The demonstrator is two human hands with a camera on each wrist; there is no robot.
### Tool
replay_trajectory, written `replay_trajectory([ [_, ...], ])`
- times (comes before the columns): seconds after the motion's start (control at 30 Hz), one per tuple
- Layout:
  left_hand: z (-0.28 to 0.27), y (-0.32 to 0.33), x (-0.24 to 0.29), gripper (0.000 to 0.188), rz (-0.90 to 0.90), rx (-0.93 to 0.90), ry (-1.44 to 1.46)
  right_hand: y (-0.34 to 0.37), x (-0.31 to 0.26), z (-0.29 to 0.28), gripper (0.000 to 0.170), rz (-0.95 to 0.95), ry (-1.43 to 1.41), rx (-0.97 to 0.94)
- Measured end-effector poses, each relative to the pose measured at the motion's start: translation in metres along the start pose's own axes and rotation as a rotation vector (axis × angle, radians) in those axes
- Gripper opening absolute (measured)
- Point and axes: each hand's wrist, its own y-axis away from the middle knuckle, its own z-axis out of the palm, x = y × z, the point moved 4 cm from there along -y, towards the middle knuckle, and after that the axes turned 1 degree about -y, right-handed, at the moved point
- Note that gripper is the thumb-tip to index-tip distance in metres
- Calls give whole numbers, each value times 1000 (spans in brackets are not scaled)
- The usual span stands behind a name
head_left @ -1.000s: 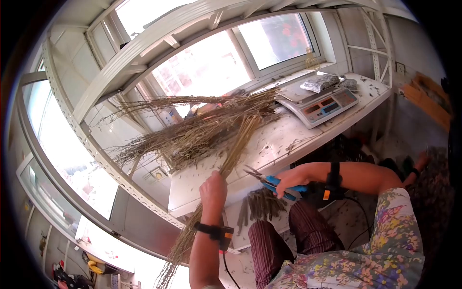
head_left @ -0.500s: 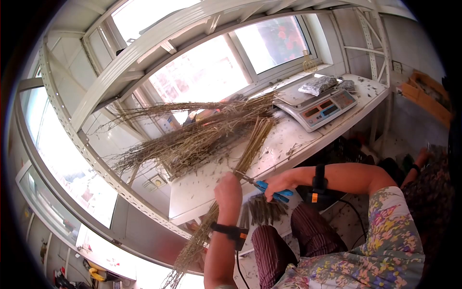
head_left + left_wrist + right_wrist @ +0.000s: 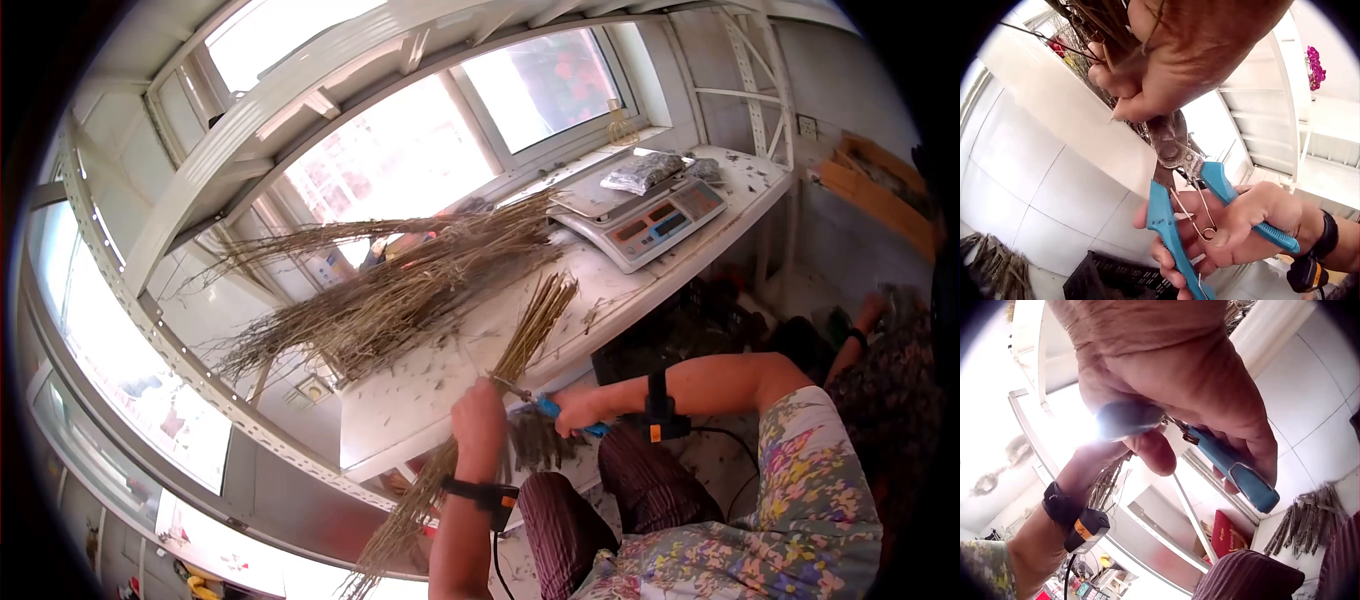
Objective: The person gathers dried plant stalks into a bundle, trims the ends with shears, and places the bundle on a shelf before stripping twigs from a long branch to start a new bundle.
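My left hand (image 3: pixel 478 420) grips a bundle of dried stems (image 3: pixel 540 320). Its thick ends point up over the table, and the thin twiggy part hangs below the fist. In my right hand (image 3: pixel 580 408) are pruning shears (image 3: pixel 1163 219) with blue handles and a wire spring. The handles stand spread, with fingers round one and the palm and thumb at the other. The blades reach in among the stems close beside my left fingers (image 3: pixel 1138 106), which hide the tips. In the right wrist view, a blue handle (image 3: pixel 1241 475) shows under the right palm.
A large heap of dried stems (image 3: pixel 400 290) lies along the white table (image 3: pixel 390 420). Behind it stands a scale (image 3: pixel 640 225) bearing a plastic bag (image 3: pixel 640 173). Short cut stems (image 3: pixel 1310 522) lie in a pile below the table edge, near a black crate (image 3: pixel 1116 275).
The shears were apart from the bundle with open blades; my right hand has brought them left to the stems beside my left fist. The left hand has moved slightly right with the bundle.
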Motion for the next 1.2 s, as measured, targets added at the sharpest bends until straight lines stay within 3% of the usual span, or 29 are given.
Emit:
replay_trajectory([
  [0.43,0,6,6,6,0,32,47,-16,30,1,24,27,-60,-50],
  [0.63,-7,-18,-8,5,101,36,48,6,-12,-22,26,67,-118,-24],
  [0.93,-11,-21,-1,8,-25,-31,65,-2,-3,-19,26,171,-99,-129],
  [1.2,-2,-28,-8,9,-82,8,26,3,-13,-20,24,117,-64,-159],
])
